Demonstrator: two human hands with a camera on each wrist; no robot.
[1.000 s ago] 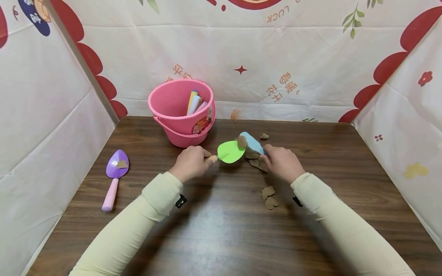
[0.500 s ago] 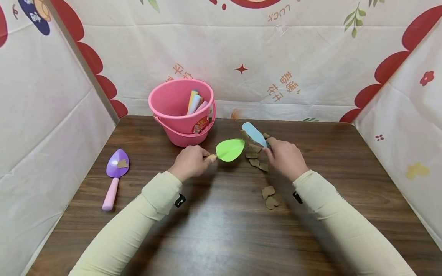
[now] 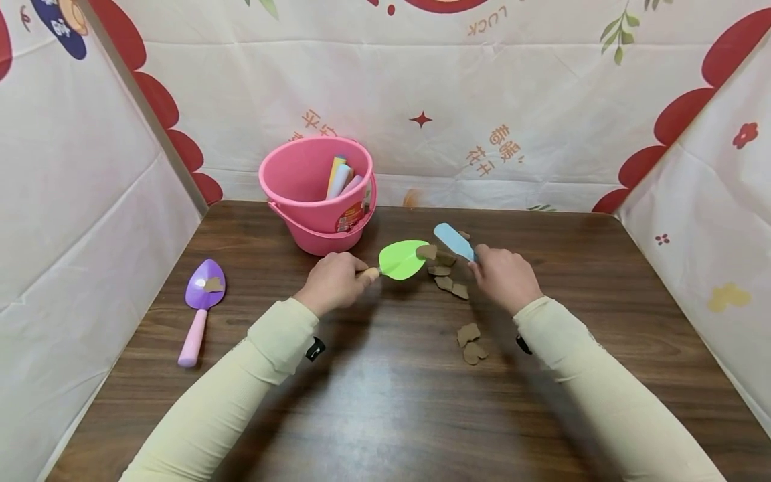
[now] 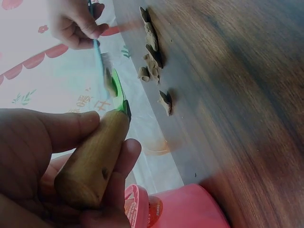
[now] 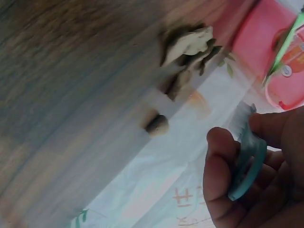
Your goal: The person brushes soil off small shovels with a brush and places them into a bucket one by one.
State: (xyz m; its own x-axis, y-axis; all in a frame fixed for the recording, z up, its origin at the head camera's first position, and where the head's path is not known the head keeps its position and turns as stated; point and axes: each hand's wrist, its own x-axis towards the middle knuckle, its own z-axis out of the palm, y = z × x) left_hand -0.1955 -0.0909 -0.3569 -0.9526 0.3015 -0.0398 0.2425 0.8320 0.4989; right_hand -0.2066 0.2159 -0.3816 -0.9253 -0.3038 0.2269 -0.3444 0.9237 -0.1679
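Observation:
My left hand [image 3: 333, 284] grips the wooden handle [image 4: 95, 159] of a green hand trowel [image 3: 396, 260], its blade pointing right. A brown crumpled piece [image 3: 426, 252] lies over the blade's front edge. In my right hand [image 3: 506, 278] is a small light-blue brush [image 3: 453, 242]. Its teal loop handle [image 5: 251, 166] sits between thumb and fingers in the right wrist view, while greyish bristles [image 4: 106, 61] show in the left wrist view. Below the brush, several brown pieces [image 3: 443, 283] lie in a loose row on the table, just right of the trowel.
A pink bucket [image 3: 316, 224] with several coloured rolls [image 3: 339, 181] inside stands at the back left. A purple trowel [image 3: 201, 298] with a pink handle and a brown scrap on it lies left. Two brown pieces [image 3: 472, 343] lie nearer the front. Printed cloth [image 3: 391, 87] borders the table.
The brush lifted away from the trowel, then shifted right with my right hand. A brown piece shows on the trowel's front edge, where none showed half a second ago. My left hand barely moved.

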